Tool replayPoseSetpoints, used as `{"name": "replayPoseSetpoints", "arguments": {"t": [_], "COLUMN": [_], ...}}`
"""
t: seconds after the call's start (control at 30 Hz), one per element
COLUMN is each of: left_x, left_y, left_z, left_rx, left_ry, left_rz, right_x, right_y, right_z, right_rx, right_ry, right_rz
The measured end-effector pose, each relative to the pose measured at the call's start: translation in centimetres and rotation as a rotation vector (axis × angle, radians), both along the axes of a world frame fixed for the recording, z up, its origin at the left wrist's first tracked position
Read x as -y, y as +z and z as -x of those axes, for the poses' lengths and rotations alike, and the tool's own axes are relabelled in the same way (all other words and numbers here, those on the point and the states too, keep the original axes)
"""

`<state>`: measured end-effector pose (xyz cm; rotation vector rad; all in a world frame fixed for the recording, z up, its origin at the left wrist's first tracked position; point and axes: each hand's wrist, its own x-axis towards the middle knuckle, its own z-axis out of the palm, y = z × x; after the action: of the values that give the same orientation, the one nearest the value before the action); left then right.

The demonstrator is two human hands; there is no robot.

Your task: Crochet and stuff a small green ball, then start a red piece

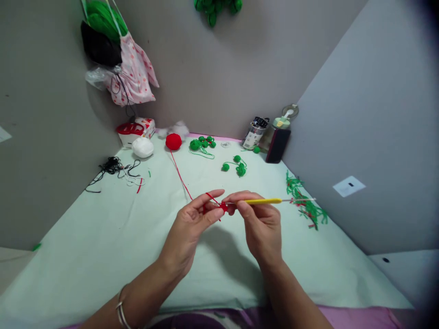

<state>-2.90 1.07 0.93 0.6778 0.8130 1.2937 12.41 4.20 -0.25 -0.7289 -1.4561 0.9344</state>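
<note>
Between the thumb and fingers of my left hand (194,224) is pinched a small red crochet piece (223,207). Red yarn runs over the raised left index finger and leads back to a red yarn ball (173,141) at the rear of the table. My right hand (262,224) grips a crochet hook with a yellow handle (264,201); its metal shaft meets the red piece, and a thin metal end sticks out to the right. The fingertips of both hands nearly touch. The hook's tip is too small to make out clearly.
Behind my hands lie green crocheted balls (241,170) and a white yarn ball (143,147). Black yarn (112,165) is tangled at left; green and red scraps (310,208) lie at right. A phone (278,146) leans near a can of pens (254,133). Walls enclose the table.
</note>
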Motion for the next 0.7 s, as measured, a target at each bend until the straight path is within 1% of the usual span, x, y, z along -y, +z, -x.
{"name": "replayPoseSetpoints", "arguments": {"t": [0.07,0.13,0.2,0.23,0.27,0.3,0.37,0.43,0.47,0.5,0.53,0.57,0.63,0.7], "left_x": [0.0,-0.1,-0.3,-0.4,-0.5,-0.7,-0.8,-0.9,-0.8,-0.7,-0.6,-0.5,-0.3,-0.2], "left_y": [-0.1,-0.4,-0.7,-0.9,-1.0,-1.1,-1.1,-0.8,-0.7,-0.6,-0.5,-0.4,-0.4,-0.5], "left_z": [0.0,-0.1,-0.2,-0.1,0.0,0.1,0.4,0.7,0.8,0.7,0.6,0.4,0.0,-0.3], "left_rx": [-0.005,0.023,0.084,0.124,0.164,0.201,0.249,0.245,0.222,0.186,0.141,0.096,0.036,0.031], "left_ry": [0.034,0.047,0.003,-0.031,-0.063,-0.085,-0.087,-0.057,-0.033,-0.001,0.032,0.063,0.090,0.055], "left_rz": [0.014,0.026,0.046,0.065,0.094,0.123,0.167,0.167,0.145,0.114,0.080,0.049,0.012,0.015], "right_x": [0.3,0.7,1.0,1.1,1.2,1.1,0.7,0.2,0.0,-0.2,-0.2,-0.1,0.3,0.7], "right_y": [-0.1,-0.4,-0.6,-0.7,-0.7,-0.6,-0.2,0.2,0.4,0.5,0.5,0.5,0.2,-0.1], "right_z": [0.1,0.3,0.4,0.4,0.4,0.4,0.2,0.1,0.1,0.1,0.2,0.3,0.6,0.7], "right_rx": [0.083,0.237,0.389,0.423,0.413,0.364,0.174,-0.033,-0.100,-0.126,-0.104,-0.036,0.158,0.293], "right_ry": [-0.047,-0.128,-0.224,-0.256,-0.273,-0.273,-0.231,-0.152,-0.102,-0.056,-0.031,-0.036,-0.127,-0.235], "right_rz": [-0.099,-0.270,-0.453,-0.506,-0.518,-0.483,-0.323,-0.140,-0.067,-0.025,-0.015,-0.044,-0.217,-0.399]}}
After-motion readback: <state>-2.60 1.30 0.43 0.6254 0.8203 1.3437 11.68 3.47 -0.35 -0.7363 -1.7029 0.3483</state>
